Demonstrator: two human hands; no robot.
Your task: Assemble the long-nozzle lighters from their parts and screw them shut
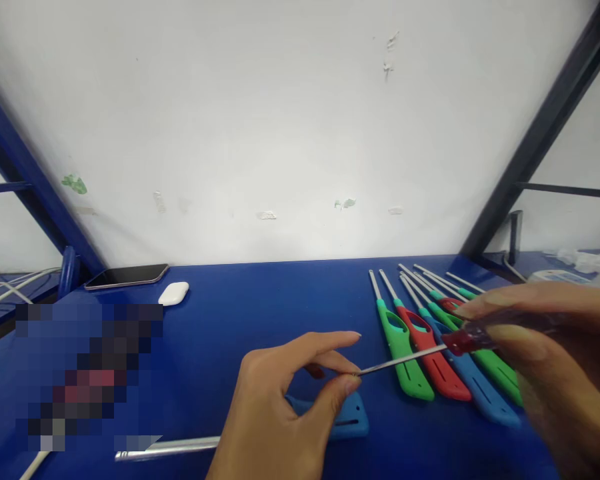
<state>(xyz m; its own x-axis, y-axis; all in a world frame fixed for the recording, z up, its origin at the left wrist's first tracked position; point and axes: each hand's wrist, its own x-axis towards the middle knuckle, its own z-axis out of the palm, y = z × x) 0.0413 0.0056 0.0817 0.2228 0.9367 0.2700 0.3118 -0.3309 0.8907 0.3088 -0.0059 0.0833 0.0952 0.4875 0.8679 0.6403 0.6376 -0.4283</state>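
Observation:
My right hand (550, 360) grips the clear red handle of a screwdriver (460, 341), fingers closed round it. Its thin metal shaft runs left to my left hand (280, 407), whose thumb and fingers pinch the shaft's tip. Under my left hand lies a blue long-nosed lighter (347, 420) with its metal tube (170, 448) pointing left along the blue table (260, 307).
A row of several long-nosed lighters, green (405, 353), red (435, 360), blue (475, 383) and more green, lies at the right. A phone (127, 275) and a white earbud case (173, 293) sit at the back left near white cables (10, 287). A white wall stands behind.

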